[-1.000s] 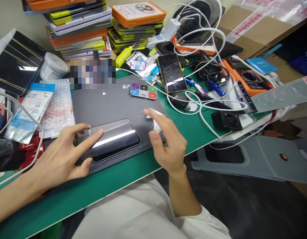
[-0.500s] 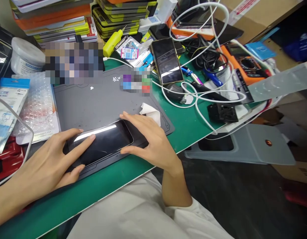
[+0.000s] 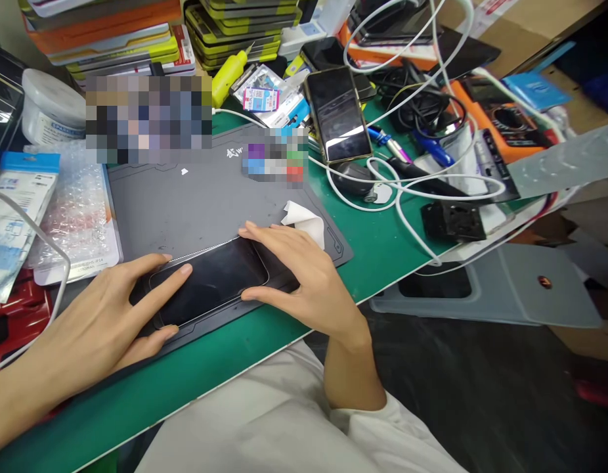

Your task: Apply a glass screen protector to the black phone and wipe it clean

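A smartphone (image 3: 220, 272) with a black screen lies face up at the front edge of a dark grey work mat (image 3: 200, 203). My left hand (image 3: 104, 309) straddles its left end, thumb at the near edge, one finger at the far edge and the index finger lying on the glass. At the other end, my right hand (image 3: 306, 279) spans the phone with its thumb at the near corner and its fingers at the far corner. A crumpled white wipe (image 3: 306, 220) rests just beyond the right hand, partly hidden by it.
Beyond the mat are a second phone (image 3: 337, 115), a yellow bottle (image 3: 229, 77) and looped white cables (image 3: 397, 190). An orange multimeter (image 3: 505, 121) lies at right. Bubble wrap (image 3: 80, 203) and a white tub (image 3: 52, 108) stand left. The green table's front edge (image 3: 264, 351) slopes up rightward.
The bright reflection on the phone's screen is gone, leaving the glass dark. Both hands keep nearly the same grip, while the whole view has shifted slightly.
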Demonstrator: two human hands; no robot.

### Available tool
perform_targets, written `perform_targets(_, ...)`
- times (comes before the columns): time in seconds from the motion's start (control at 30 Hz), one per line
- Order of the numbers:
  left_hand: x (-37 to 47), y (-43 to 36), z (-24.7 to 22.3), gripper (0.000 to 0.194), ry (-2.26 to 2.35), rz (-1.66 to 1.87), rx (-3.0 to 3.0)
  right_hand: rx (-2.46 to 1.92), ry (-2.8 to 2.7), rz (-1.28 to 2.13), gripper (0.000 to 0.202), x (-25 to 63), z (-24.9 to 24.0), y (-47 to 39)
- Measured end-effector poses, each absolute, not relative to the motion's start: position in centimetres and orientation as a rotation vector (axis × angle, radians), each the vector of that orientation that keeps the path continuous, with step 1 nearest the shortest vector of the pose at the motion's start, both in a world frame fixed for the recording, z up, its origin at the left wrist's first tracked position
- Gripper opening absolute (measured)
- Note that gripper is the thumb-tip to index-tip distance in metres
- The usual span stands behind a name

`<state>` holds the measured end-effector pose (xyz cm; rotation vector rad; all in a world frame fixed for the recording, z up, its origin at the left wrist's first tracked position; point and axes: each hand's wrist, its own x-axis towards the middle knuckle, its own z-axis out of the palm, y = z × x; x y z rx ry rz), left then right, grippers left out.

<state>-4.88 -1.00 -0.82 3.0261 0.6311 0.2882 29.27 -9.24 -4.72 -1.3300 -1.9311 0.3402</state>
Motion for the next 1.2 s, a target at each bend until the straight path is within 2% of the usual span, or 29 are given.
perform_targets(0.43,-4.38,-0.86,-0.58,0.068,0.586,0.308,3.058,-1.331,-1.931,0.307,0.082,29.35,-4.74,-9.16)
perform_targets(1.2,-4.42,-0.85,-0.51,0.072,0.577,0.269,3.059,-1.261,-1.917,0.191,0.074,29.18,-5.25,-9.21)
